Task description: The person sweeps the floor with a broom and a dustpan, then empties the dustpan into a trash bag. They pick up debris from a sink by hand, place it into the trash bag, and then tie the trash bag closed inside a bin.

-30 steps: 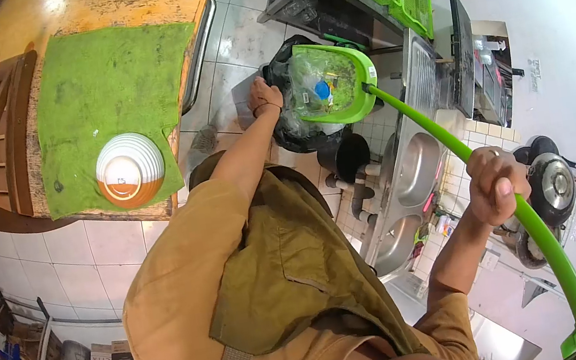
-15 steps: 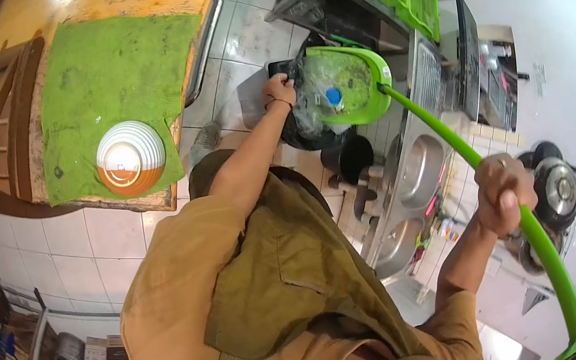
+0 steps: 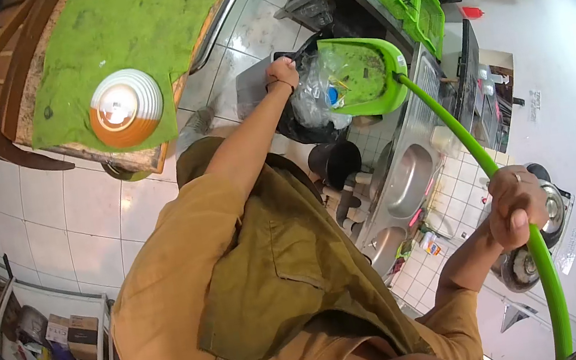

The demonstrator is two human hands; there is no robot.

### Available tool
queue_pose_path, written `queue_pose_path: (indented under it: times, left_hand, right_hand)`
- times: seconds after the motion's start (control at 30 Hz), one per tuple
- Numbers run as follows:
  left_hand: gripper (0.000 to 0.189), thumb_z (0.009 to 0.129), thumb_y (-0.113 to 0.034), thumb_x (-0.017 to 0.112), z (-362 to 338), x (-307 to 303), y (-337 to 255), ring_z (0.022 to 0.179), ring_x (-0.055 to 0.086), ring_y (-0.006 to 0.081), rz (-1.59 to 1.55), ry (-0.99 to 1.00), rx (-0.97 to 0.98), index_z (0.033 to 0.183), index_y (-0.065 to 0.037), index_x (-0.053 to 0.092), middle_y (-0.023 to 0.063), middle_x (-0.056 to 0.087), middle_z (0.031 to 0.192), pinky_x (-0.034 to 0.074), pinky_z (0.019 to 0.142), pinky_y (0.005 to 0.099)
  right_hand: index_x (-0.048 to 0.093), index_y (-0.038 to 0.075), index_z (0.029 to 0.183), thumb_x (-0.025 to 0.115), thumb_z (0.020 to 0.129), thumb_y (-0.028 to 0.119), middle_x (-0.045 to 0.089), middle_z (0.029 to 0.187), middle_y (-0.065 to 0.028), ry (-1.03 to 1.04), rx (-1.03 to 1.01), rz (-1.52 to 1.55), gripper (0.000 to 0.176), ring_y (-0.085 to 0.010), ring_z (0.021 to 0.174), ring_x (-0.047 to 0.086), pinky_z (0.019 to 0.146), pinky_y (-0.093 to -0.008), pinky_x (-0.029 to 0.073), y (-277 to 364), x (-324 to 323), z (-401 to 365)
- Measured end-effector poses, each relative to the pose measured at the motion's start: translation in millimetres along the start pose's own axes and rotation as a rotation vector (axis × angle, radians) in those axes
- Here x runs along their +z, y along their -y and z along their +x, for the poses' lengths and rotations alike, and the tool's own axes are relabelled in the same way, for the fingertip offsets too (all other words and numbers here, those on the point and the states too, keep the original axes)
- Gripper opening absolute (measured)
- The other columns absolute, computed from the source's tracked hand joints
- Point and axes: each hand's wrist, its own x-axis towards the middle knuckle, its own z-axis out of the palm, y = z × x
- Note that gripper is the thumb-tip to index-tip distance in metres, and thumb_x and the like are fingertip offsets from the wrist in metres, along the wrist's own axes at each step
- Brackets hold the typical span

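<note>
My right hand (image 3: pixel 518 206) is closed around the long green handle of a dustpan (image 3: pixel 370 69). The green pan is tilted over a bin lined with a black trash bag (image 3: pixel 310 129). Crumpled clear plastic (image 3: pixel 313 95) and a small blue cap (image 3: pixel 333 95) lie at the pan's front edge, above the bag. Dark dirt clings to the pan's inside. My left hand (image 3: pixel 282 72) is closed at the rim of the grey bin (image 3: pixel 253 89), gripping the black bag's edge; its fingertips are partly hidden.
A striped bowl (image 3: pixel 127 107) lies upside down on a green cloth (image 3: pixel 128 37) over a wooden table. Right of the bin is a steel sink (image 3: pixel 409 178), with a black bucket (image 3: pixel 336 164) beneath. Pots (image 3: pixel 518 269) stand on a stove.
The pan has tipped more, and the plastic and blue cap have slid towards its front edge and the bag. The camera view has shifted. Both hands keep their hold.
</note>
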Motion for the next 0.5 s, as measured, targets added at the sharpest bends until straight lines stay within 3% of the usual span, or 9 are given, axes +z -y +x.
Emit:
queue_pose_path:
  times: [0.1,0.2,0.27,0.33,0.37,0.47,0.5]
  left_hand:
    - [0.02,0.084,-0.025,0.063,4.2,-3.6,-1.8,0.094,0.065,0.0331,-0.015,0.003,-0.029,0.096,-0.01,0.069,0.0155,0.068,0.098,0.052,0.082,0.0396]
    - [0.021,0.084,-0.026,0.063,-17.7,-6.3,-3.4,0.095,0.065,0.0339,0.005,0.038,-0.071,0.096,-0.01,0.069,0.0163,0.068,0.099,0.052,0.083,0.0399]
    - [0.021,0.084,-0.026,0.063,-5.0,-16.6,-12.9,0.095,0.065,0.0342,0.001,-0.01,-0.083,0.097,-0.01,0.069,0.0166,0.068,0.1,0.052,0.083,0.0401]
    - [0.021,0.084,-0.025,0.063,-20.1,-12.4,-9.9,0.096,0.065,0.0343,0.011,-0.038,-0.099,0.097,-0.01,0.069,0.0165,0.068,0.101,0.052,0.084,0.0403]
    - [0.02,0.085,-0.025,0.062,-8.3,-0.8,9.1,0.096,0.065,0.0342,-0.03,-0.047,0.049,0.096,-0.011,0.069,0.0156,0.068,0.1,0.051,0.084,0.0402]
    - [0.018,0.085,-0.024,0.062,-1.4,2.9,4.2,0.096,0.065,0.0343,0.088,0.004,-0.037,0.095,-0.011,0.07,0.015,0.068,0.099,0.051,0.083,0.0401]
    - [0.019,0.085,-0.024,0.061,-6.5,-2.7,1.3,0.095,0.065,0.0339,-0.084,0.014,-0.06,0.095,-0.01,0.07,0.0154,0.068,0.098,0.051,0.083,0.0401]
  right_hand:
    - [0.029,0.01,0.052,0.058,0.084,0.026,0.032,0.041,0.0012,0.043,-0.122,-0.062,0.046,-0.0139,0.031,0.035,0.036,-0.0285,0.032,13.6,3.0,-3.5]
    - [0.03,0.01,0.052,0.057,0.083,0.026,0.032,0.041,0.0009,0.035,-0.037,-0.131,0.044,-0.0146,0.032,0.035,0.036,-0.0286,0.032,7.9,14.6,-12.7]
    - [0.031,0.009,0.051,0.058,0.082,0.027,0.033,0.042,-0.001,0.088,-0.182,-0.113,0.044,-0.0154,0.033,0.035,0.036,-0.0296,0.031,18.7,17.2,-18.8]
    - [0.031,0.008,0.051,0.058,0.082,0.026,0.034,0.042,-0.0015,0.079,-0.081,-0.068,0.044,-0.0151,0.033,0.035,0.036,-0.0297,0.031,12.5,15.0,-29.0]
    - [0.031,0.008,0.052,0.057,0.082,0.026,0.034,0.042,-0.001,0.023,-0.112,-0.204,0.044,-0.0153,0.034,0.036,0.038,-0.0302,0.033,18.2,21.9,-35.5]
    - [0.031,0.008,0.052,0.055,0.083,0.026,0.034,0.042,-0.0015,0.103,-0.082,-0.046,0.043,-0.0161,0.035,0.037,0.041,-0.0319,0.035,20.4,15.2,-43.8]
    - [0.031,0.009,0.053,0.053,0.084,0.025,0.033,0.043,-0.0018,0.051,-0.107,-0.206,0.041,-0.0164,0.035,0.036,0.039,-0.032,0.033,33.3,14.7,-49.1]
